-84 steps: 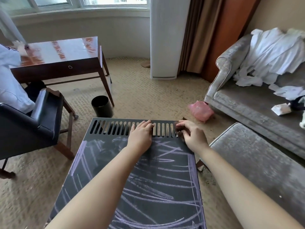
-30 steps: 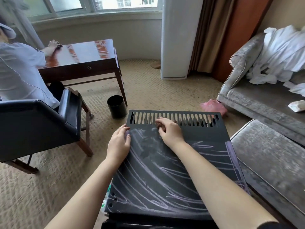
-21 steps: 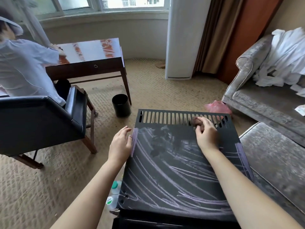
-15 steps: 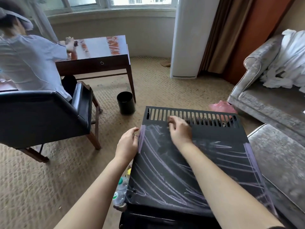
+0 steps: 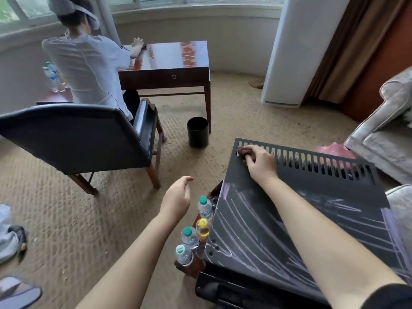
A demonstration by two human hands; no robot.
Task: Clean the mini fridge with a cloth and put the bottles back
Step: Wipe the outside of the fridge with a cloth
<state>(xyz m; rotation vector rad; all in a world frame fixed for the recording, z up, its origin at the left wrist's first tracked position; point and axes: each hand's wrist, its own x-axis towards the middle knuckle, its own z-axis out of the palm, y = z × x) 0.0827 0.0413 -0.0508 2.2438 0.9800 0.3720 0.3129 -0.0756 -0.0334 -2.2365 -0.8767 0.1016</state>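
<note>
The black mini fridge (image 5: 289, 230) fills the lower right, its top streaked with pale chalk marks and slotted with vents along the far edge. My right hand (image 5: 259, 162) grips a small brown cloth (image 5: 244, 150) at the far left corner of the top, by the vents. My left hand (image 5: 177, 198) hovers off the fridge's left side over the carpet, fingers relaxed and holding nothing. Several bottles stand against the fridge's left side: a green-capped one (image 5: 204, 207), a yellow-capped one (image 5: 202, 228) and two more green-capped ones (image 5: 189, 237).
A person sits in a dark armchair (image 5: 84, 134) at a wooden desk (image 5: 169, 63) to the far left. A black bin (image 5: 198, 132) stands on the carpet beyond the fridge. A grey sofa (image 5: 383, 139) and footstool (image 5: 401, 201) flank the right; a pink bag (image 5: 335, 150) lies behind the fridge.
My view has swung left. My right hand has slid the cloth to the far left corner of the top. My left hand has come off the fridge's left edge and hangs free.
</note>
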